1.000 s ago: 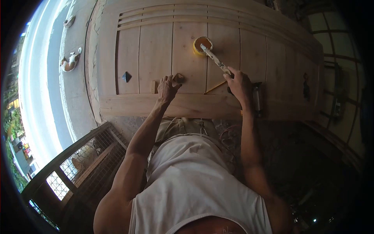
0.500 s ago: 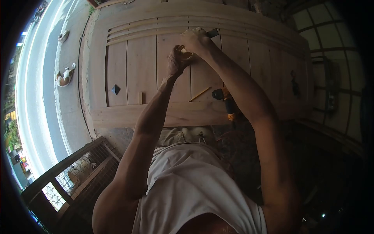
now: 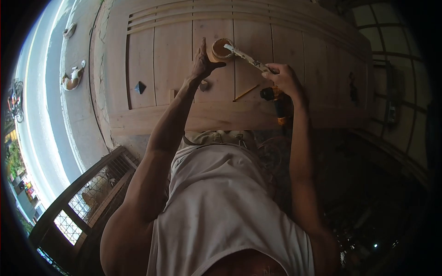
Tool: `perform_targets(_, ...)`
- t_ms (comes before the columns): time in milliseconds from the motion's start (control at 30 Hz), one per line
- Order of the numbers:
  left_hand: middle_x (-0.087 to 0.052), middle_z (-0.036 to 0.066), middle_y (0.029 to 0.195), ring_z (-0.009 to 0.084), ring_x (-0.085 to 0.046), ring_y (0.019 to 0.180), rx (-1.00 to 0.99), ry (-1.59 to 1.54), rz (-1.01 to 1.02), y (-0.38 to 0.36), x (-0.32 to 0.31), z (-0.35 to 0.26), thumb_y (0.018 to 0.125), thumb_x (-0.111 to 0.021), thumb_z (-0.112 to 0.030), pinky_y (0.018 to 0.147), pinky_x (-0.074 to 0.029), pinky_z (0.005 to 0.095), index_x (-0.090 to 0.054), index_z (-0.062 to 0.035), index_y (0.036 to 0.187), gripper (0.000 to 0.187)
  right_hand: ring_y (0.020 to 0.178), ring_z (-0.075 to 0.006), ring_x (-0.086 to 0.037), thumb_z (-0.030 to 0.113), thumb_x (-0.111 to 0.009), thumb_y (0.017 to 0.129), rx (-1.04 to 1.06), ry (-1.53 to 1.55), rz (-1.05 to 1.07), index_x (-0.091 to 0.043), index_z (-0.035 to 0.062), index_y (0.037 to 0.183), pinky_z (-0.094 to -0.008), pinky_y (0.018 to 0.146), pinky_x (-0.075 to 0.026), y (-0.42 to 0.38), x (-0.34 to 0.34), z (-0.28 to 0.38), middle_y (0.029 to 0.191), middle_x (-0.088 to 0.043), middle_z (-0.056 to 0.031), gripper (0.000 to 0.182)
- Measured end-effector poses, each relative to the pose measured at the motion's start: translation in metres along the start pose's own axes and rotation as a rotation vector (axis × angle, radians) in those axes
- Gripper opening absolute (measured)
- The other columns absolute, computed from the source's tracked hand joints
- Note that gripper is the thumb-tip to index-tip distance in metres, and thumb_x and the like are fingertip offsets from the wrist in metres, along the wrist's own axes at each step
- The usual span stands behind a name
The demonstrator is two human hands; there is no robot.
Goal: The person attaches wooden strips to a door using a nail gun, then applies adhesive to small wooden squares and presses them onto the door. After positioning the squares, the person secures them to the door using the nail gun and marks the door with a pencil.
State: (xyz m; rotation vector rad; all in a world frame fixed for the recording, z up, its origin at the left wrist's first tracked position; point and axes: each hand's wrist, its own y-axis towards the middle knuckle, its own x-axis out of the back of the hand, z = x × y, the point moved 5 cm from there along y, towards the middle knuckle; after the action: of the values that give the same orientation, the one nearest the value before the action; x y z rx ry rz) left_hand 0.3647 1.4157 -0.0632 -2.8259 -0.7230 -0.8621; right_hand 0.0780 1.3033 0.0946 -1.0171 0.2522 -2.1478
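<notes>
A round tan cup (image 3: 214, 53) stands on the wooden door panel (image 3: 172, 55), its open mouth facing up. My left hand (image 3: 201, 65) is right at the cup's left side, fingers stretched out and thumb spread along the near side, holding nothing. My right hand (image 3: 284, 77) pinches the near end of a pale, blotchy flat stick (image 3: 251, 60). The stick slants up to the left, and its whitish tip lies over the cup's mouth. A small round brownish piece (image 3: 204, 85) lies beside my left wrist.
A yellow pencil (image 3: 246, 93) and a cordless drill (image 3: 278, 106) lie near my right forearm. A small wood block (image 3: 173, 94) and a dark pyramid-shaped piece (image 3: 140, 87) lie to the left. Beyond the panel, a dog (image 3: 72, 79) rests beside the road.
My right hand has moved right and toward me, now showing the stick. My left hand has opened beside the cup. The dark object by my right hand is out of sight; the round piece now shows.
</notes>
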Motion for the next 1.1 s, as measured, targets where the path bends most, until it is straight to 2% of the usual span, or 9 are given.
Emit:
perform_targets(100, -0.061, 0.02, 0.149, 0.0377, -0.063, 0.132, 0.347, 0.195, 0.182, -0.032, 0.022, 0.061, 0.078, -0.095, -0.041, 0.109, -0.054, 0.048, -0.056, -0.0037, 0.154, 0.093, 0.073, -0.0117, -0.066, 0.038, -0.079, 0.097, -0.122, 0.332, 0.016, -0.078, 0.0008, 0.124, -0.0275, 0.07, -0.054, -0.022, -0.019, -0.01, 0.082, -0.07, -0.0026, 0.046)
perform_targets(167, -0.065, 0.018, 0.141, 0.0373, -0.066, 0.125, 0.258, 0.411, 0.158, -0.076, 0.024, 0.057, 0.083, -0.09, -0.037, 0.102, -0.056, 0.0484, -0.068, -0.0055, 0.137, 0.066, 0.068, -0.0095, -0.064, 0.039, -0.079, 0.099, -0.191, 0.56, 0.044, -0.077, -0.0004, 0.119, -0.0251, 0.062, -0.051, -0.025, -0.047, -0.036, 0.08, -0.068, -0.0002, 0.044)
perform_targets(267, -0.071, 0.017, 0.129, 0.0391, -0.067, 0.12, 0.198, 0.457, 0.2, -0.112, 0.022, 0.017, 0.087, -0.087, -0.033, 0.094, -0.057, 0.0506, -0.068, -0.0077, 0.126, 0.05, 0.063, -0.0075, -0.061, 0.034, -0.079, 0.101, -0.139, 0.792, 0.062, -0.071, 0.0028, 0.115, -0.0247, 0.055, -0.048, -0.023, -0.083, -0.06, 0.079, -0.066, 0.0003, 0.035)
perform_targets(367, -0.074, 0.016, 0.115, 0.0388, -0.07, 0.112, 0.092, 0.444, -0.013, -0.127, 0.013, 0.03, 0.089, -0.086, -0.03, 0.087, -0.056, 0.0516, -0.067, -0.009, 0.12, 0.042, 0.063, -0.0072, -0.061, 0.03, -0.077, 0.103, -0.098, 0.922, 0.038, -0.066, 0.0063, 0.112, -0.0263, 0.054, -0.049, -0.025, -0.091, -0.054, 0.086, -0.069, -0.0017, 0.027)
perform_targets(500, -0.077, 0.013, 0.119, 0.0333, -0.075, 0.106, 0.317, 0.144, 0.122, -0.128, 0.006, 0.069, 0.093, -0.082, -0.025, 0.078, -0.059, 0.0495, -0.065, -0.0068, 0.129, 0.044, 0.061, -0.0066, -0.058, 0.028, -0.069, 0.109, -0.032, 0.858, 0.119, -0.067, 0.0081, 0.12, -0.0236, 0.053, -0.045, -0.033, -0.08, -0.028, 0.089, -0.071, -0.0043, 0.023)
perform_targets(600, -0.077, 0.014, 0.127, 0.0304, -0.077, 0.11, 0.589, -0.551, 0.179, -0.14, 0.015, 0.053, 0.104, -0.071, -0.035, 0.081, -0.062, 0.0432, -0.06, -0.007, 0.141, 0.047, 0.059, -0.0058, -0.056, 0.031, -0.064, 0.112, -0.054, 0.719, 0.2, -0.067, 0.0096, 0.123, -0.0227, 0.051, -0.043, -0.057, -0.069, -0.022, 0.09, -0.073, -0.0048, 0.024)
perform_targets(700, -0.073, 0.014, 0.135, 0.0275, -0.073, 0.118, 0.469, -0.931, 0.147, -0.157, 0.034, 0.011, 0.108, -0.063, -0.045, 0.088, -0.062, 0.0444, -0.055, -0.008, 0.15, 0.056, 0.06, -0.004, -0.055, 0.031, -0.058, 0.115, -0.031, 0.567, 0.249, -0.069, 0.0072, 0.137, -0.0222, 0.052, -0.043, -0.078, -0.079, -0.023, 0.091, -0.073, -0.0029, 0.034)
perform_targets(800, -0.07, 0.019, 0.139, 0.0299, -0.07, 0.121, 0.556, -1.089, 0.075, -0.167, 0.041, -0.007, 0.112, -0.052, -0.052, 0.094, -0.062, 0.0486, -0.053, -0.0046, 0.149, 0.06, 0.063, -0.0035, -0.056, 0.03, -0.059, 0.114, 0.069, 0.483, 0.243, -0.071, 0.0052, 0.14, -0.0225, 0.053, -0.045, -0.086, -0.097, -0.035, 0.089, -0.075, -0.0024, 0.038)
perform_targets(1100, -0.053, 0.014, 0.162, 0.0292, -0.057, 0.142, 0.351, -1.36, -0.003, -0.151, 0.071, -0.038, 0.114, -0.049, -0.047, 0.114, -0.05, 0.0541, -0.053, -0.0125, 0.155, 0.054, 0.077, -0.0126, -0.06, 0.028, -0.059, 0.114, 0.205, 0.368, 0.145, -0.069, 0.0069, 0.145, -0.032, 0.073, -0.052, -0.099, -0.112, -0.002, 0.098, -0.075, -0.0062, 0.039)
